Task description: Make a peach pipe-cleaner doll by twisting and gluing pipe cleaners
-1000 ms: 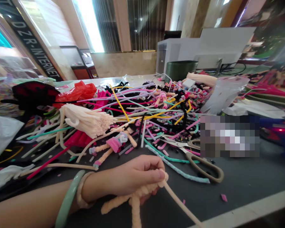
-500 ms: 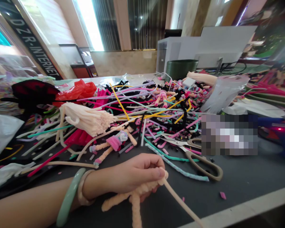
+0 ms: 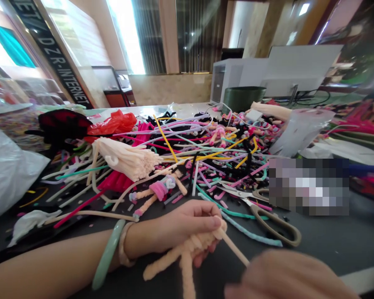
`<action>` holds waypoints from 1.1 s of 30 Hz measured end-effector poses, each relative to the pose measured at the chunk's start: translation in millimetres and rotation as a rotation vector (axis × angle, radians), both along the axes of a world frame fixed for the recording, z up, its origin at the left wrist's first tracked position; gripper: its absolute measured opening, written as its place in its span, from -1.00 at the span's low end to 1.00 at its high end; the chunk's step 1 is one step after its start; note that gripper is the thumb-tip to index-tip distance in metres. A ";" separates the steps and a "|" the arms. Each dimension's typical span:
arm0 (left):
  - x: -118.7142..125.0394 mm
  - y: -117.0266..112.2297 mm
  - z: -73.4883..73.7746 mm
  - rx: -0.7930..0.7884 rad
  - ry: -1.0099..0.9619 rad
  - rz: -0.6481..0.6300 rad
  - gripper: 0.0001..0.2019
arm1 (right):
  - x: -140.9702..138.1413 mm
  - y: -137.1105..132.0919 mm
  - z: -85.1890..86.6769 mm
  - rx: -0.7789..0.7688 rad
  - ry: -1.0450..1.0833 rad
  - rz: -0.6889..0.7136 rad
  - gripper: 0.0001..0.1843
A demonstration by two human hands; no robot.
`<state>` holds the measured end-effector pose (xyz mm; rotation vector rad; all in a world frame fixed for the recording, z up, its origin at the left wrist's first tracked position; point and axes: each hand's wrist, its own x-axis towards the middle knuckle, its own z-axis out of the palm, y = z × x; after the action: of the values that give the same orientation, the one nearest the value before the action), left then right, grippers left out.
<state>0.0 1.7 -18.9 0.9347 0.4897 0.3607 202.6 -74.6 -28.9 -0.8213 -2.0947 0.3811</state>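
My left hand (image 3: 182,226) is closed around a peach pipe-cleaner figure (image 3: 182,259) with twisted limbs that hang below the fist. A loose peach strand (image 3: 233,248) runs from the fist down to the right. My right hand (image 3: 286,276) comes in at the bottom right, blurred by motion, close to the strand's end; its fingers cannot be made out. A green bangle (image 3: 107,254) sits on my left wrist.
A big heap of coloured pipe cleaners (image 3: 199,153) covers the dark table. Scissors (image 3: 262,207) lie right of my hand. A finished small figure (image 3: 156,192) lies just beyond it, next to a peach bundle (image 3: 127,158). Plastic bags (image 3: 9,170) are at left.
My right hand has come into view at the bottom right, near the strand. My left hand keeps its grip on the figure; the view has shifted slightly.
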 end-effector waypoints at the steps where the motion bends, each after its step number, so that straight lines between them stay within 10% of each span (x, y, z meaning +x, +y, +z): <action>1: -0.2 0.1 0.2 -0.005 -0.020 0.026 -0.76 | -1.1 0.9 12.7 0.017 -0.063 -0.005 -0.78; 6: -1.2 0.3 1.2 -0.002 -0.046 0.085 -0.81 | -11.1 21.3 33.7 0.094 -0.247 -0.166 -0.93; 19: 0.7 -0.3 -3.6 -0.021 -0.140 0.179 -0.82 | -8.2 34.1 28.3 -0.496 -0.113 -0.052 -0.68; 33: 0.2 2.8 -4.7 -0.014 -0.193 0.170 -0.87 | -9.7 33.7 28.4 -0.437 -0.119 0.053 -0.67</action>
<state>0.2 4.5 -23.6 0.8369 0.3948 0.5946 192.9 -40.9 -0.5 -1.0604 -2.1779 0.8588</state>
